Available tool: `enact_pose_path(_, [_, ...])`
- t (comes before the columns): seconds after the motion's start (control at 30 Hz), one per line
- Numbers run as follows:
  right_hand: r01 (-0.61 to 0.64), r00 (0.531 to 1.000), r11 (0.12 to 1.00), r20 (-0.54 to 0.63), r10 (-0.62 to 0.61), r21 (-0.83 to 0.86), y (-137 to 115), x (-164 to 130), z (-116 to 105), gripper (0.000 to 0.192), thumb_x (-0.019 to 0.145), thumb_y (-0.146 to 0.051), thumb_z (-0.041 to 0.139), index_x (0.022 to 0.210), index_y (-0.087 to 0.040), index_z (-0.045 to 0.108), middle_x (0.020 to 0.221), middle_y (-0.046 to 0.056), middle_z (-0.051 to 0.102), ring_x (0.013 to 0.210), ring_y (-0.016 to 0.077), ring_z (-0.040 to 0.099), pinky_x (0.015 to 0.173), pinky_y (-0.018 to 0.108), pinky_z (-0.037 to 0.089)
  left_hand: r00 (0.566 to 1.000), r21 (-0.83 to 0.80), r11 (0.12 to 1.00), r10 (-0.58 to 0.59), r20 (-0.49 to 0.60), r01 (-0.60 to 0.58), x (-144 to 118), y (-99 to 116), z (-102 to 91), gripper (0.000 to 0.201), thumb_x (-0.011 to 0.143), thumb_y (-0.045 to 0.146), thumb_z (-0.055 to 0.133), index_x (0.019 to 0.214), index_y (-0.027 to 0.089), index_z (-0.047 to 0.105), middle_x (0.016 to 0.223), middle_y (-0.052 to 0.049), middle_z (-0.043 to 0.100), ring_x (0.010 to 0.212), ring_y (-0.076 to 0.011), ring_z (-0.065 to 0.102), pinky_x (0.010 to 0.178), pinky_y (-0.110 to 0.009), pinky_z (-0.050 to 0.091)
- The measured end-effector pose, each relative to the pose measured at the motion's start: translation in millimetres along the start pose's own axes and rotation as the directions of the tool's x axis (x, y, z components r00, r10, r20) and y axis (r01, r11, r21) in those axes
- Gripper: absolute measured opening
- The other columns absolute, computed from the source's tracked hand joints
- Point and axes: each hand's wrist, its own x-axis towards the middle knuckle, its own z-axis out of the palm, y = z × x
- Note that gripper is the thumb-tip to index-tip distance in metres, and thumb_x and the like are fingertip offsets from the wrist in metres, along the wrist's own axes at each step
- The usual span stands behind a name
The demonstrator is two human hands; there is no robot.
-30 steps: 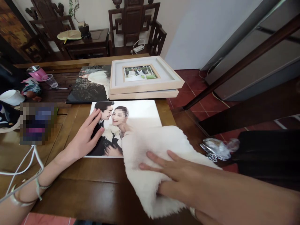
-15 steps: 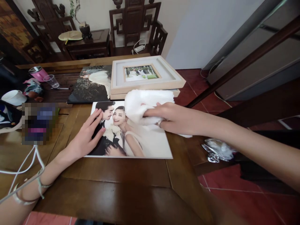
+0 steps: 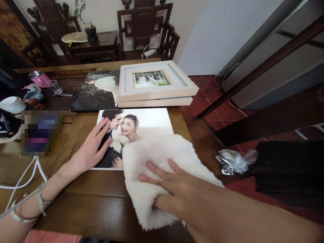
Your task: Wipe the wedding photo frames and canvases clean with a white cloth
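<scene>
While my left hand [image 3: 92,148] lies flat with its fingers spread on the 9 o'clock edge of the wedding print [image 3: 141,123], nothing gripped, my right hand [image 3: 172,189] presses palm-down on the fluffy white cloth [image 3: 157,158], fingers stretched out, not clenched. That cloth sits right under those fingers, covering the print's 5 o'clock corner and spilling onto the wooden bench [image 3: 101,202]. Stacked frames [image 3: 157,84] sit at 12 o'clock, just beyond the print.

Cloth [image 3: 162,158] showing fluffy white; photo [image 3: 141,123] showing black suit, white background; frame [image 3: 157,92] showing pale wood; table [image 3: 106,202] showing dark brown; cup [image 3: 39,78] showing pink.
</scene>
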Motion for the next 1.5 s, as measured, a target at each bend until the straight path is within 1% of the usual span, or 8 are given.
enact_pose_path(0.13, [-0.043,0.999,0.998,0.020,0.043,0.037,8.0,7.6,-21.9,0.068,0.061,0.010,0.046,0.119,-0.020,0.066,0.150,0.010,0.046,0.143,0.0320,0.031,0.113,0.056,0.033,1.000,-0.006,1.000,0.006,-0.004,-0.006,-1.1,-0.4,0.6,0.058,0.100,0.043,0.037,0.150,0.012,0.033,0.160,-0.013,0.027,0.148,-0.0260,0.024,0.121,-0.045,0.022])
enact_pose_path(0.43, [-0.086,0.947,0.994,-0.315,0.061,-0.066,73.3,56.5,-40.3,0.064,0.073,0.006,0.038,0.131,-0.018,0.054,0.138,0.013,0.058,0.147,0.0279,0.018,0.115,0.062,0.021,1.000,-0.024,1.000,-0.008,-0.008,0.007,-4.6,-5.3,2.4,0.059,0.100,0.044,0.038,0.151,0.014,0.032,0.160,-0.013,0.026,0.148,-0.0267,0.023,0.121,-0.045,0.022])
enact_pose_path(0.53, [-0.110,0.946,0.988,-0.315,0.070,-0.111,65.8,59.3,-37.5,0.062,0.072,0.006,0.041,0.127,-0.017,0.057,0.138,0.012,0.058,0.147,0.0308,0.018,0.115,0.063,0.021,1.000,-0.026,1.000,-0.007,-0.007,0.007,-4.9,-6.6,2.6,0.059,0.101,0.043,0.038,0.151,0.013,0.032,0.161,-0.013,0.025,0.148,-0.0260,0.022,0.121,-0.044,0.021])
enact_pose_path(0.7, [-0.111,0.989,0.985,-0.107,0.097,-0.132,21.7,40.4,-19.9,0.071,0.062,0.008,0.049,0.128,-0.017,0.060,0.157,0.011,0.031,0.147,0.0369,0.014,0.113,0.068,0.019,1.000,-0.023,1.000,-0.011,-0.002,0.011,-3.7,-5.3,1.8,0.058,0.101,0.042,0.036,0.151,0.013,0.030,0.161,-0.013,0.024,0.149,-0.0258,0.021,0.121,-0.046,0.021])
enact_pose_path(0.93, [0.070,0.996,0.998,-0.057,-0.069,0.011,-6.9,14.8,14.4,0.055,0.061,-0.004,0.058,0.112,-0.018,0.069,0.152,0.013,0.039,0.144,0.0434,0.019,0.108,0.076,0.019,1.000,-0.007,1.000,-0.013,0.010,0.013,-2.6,-0.4,-0.6,0.060,0.100,0.043,0.036,0.150,0.010,0.031,0.160,-0.015,0.024,0.148,-0.0257,0.022,0.121,-0.044,0.021])
enact_pose_path(1.13, [-0.059,0.991,0.998,-0.125,0.056,-0.016,11.6,32.0,-16.4,0.070,0.064,0.008,0.047,0.127,-0.018,0.061,0.152,0.012,0.041,0.146,0.0333,0.020,0.113,0.064,0.024,1.000,-0.028,1.000,-0.003,-0.005,0.003,-5.1,-1.9,0.3,0.060,0.100,0.043,0.037,0.151,0.010,0.031,0.160,-0.014,0.025,0.148,-0.0255,0.022,0.121,-0.044,0.020])
enact_pose_path(1.33, [-0.188,0.933,0.979,-0.325,0.154,-0.079,61.1,58.5,-42.1,0.057,0.077,0.004,0.042,0.129,-0.014,0.056,0.132,0.019,0.060,0.146,0.0334,0.021,0.111,0.065,0.025,1.000,-0.025,1.000,-0.016,-0.006,0.016,-5.0,-3.3,1.3,0.059,0.100,0.044,0.038,0.151,0.015,0.031,0.161,-0.012,0.025,0.148,-0.0251,0.023,0.121,-0.045,0.021])
enact_pose_path(1.5, [-0.139,0.959,0.984,-0.264,0.105,-0.115,50.3,54.5,-34.2,0.062,0.071,0.008,0.045,0.125,-0.017,0.060,0.145,0.015,0.051,0.146,0.0356,0.019,0.111,0.068,0.024,1.000,-0.022,1.000,-0.013,-0.003,0.013,-4.3,-3.4,1.4,0.059,0.100,0.043,0.038,0.151,0.013,0.032,0.161,-0.013,0.024,0.148,-0.0258,0.022,0.121,-0.044,0.021])
